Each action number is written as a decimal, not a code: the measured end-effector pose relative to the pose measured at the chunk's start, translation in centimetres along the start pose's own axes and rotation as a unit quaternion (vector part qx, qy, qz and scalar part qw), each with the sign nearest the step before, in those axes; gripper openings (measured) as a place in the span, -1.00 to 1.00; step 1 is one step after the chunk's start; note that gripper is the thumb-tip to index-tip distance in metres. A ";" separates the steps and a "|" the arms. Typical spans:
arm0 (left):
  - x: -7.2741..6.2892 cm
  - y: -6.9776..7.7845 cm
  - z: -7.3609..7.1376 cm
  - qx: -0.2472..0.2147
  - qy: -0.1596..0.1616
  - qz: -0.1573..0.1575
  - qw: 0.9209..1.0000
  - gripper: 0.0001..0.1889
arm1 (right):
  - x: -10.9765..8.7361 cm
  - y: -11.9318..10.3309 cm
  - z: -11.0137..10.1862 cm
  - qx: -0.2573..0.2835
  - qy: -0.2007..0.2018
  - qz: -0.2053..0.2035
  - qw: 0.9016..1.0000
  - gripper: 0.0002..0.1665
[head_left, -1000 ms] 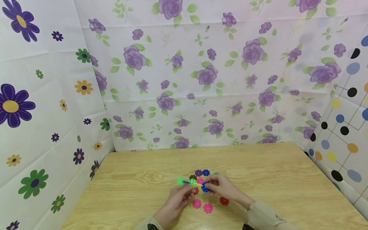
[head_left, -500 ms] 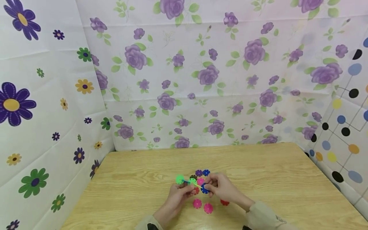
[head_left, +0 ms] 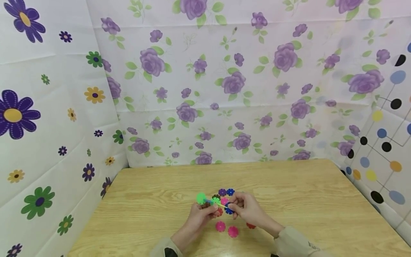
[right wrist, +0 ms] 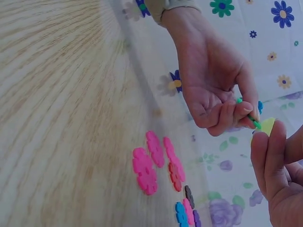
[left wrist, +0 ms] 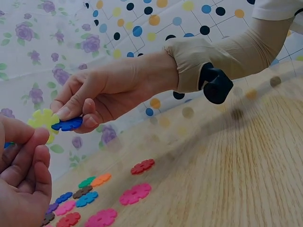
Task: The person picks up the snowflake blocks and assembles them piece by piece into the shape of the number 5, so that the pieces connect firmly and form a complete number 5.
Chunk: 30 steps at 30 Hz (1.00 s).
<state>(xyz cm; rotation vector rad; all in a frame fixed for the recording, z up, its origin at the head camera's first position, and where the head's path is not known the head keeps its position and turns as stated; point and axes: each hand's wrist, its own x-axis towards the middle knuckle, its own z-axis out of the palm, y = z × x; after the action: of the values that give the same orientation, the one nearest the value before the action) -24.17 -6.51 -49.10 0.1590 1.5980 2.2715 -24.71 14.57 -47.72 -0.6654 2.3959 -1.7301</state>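
Note:
Both hands hold a short chain of notched plastic snowflake discs above the table. In the head view, my left hand (head_left: 199,217) pinches the light green disc (head_left: 215,202) in the chain's middle, and another bright green disc (head_left: 201,198) sticks out at the left end. A yellow disc (left wrist: 43,121) stands between the hands, edge-on to the head camera. My right hand (head_left: 249,210) pinches the dark blue disc (left wrist: 68,124) at the right end, which meets the yellow one at its edge. A blue disc near the left end is mostly hidden by fingers.
Several loose discs lie on the wooden table (head_left: 154,200) around and beneath the hands: pink (head_left: 233,231), red (left wrist: 143,166), purple (head_left: 222,192), blue (head_left: 230,192), orange (left wrist: 101,179) and others. Flowered cloth (head_left: 179,85) hangs behind and at the sides.
The chain has turned slightly in the hands, so the yellow disc now shows thinner and the left-end green disc sits a little higher. Both hands keep their grip almost in place.

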 end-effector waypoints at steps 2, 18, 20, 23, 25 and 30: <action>0.0 -0.1 -0.1 0.003 -0.002 -0.005 1.000 -0.84 | 0.1 0.1 0.0 0.004 -0.004 0.003 1.000 -0.87; 0.9 -0.1 -0.7 -0.025 0.054 -0.043 0.997 -0.84 | 1.3 1.4 -0.7 0.111 0.042 0.044 0.992 -0.54; 0.9 -0.3 -0.6 -0.023 0.051 -0.042 0.998 -0.83 | 1.3 1.4 -0.8 0.122 0.041 0.052 0.990 -0.53; 1.0 -0.7 -0.3 -0.012 0.036 -0.044 0.998 -0.79 | 1.2 1.4 -1.0 0.136 0.040 0.064 0.988 -0.53; 1.1 -0.9 -0.2 -0.005 0.028 -0.052 0.998 -0.73 | 1.3 1.4 -1.1 0.143 0.042 0.073 0.986 -0.53; 0.8 -0.7 -0.7 0.010 0.014 -0.082 0.996 -0.69 | 1.3 1.4 -1.7 0.136 0.043 0.074 0.987 -0.49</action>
<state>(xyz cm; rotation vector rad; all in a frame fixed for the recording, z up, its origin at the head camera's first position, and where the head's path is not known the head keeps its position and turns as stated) -24.97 -6.62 -50.13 0.0004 1.5867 2.1418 -26.86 15.92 -48.23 -0.3744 2.1387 -2.0032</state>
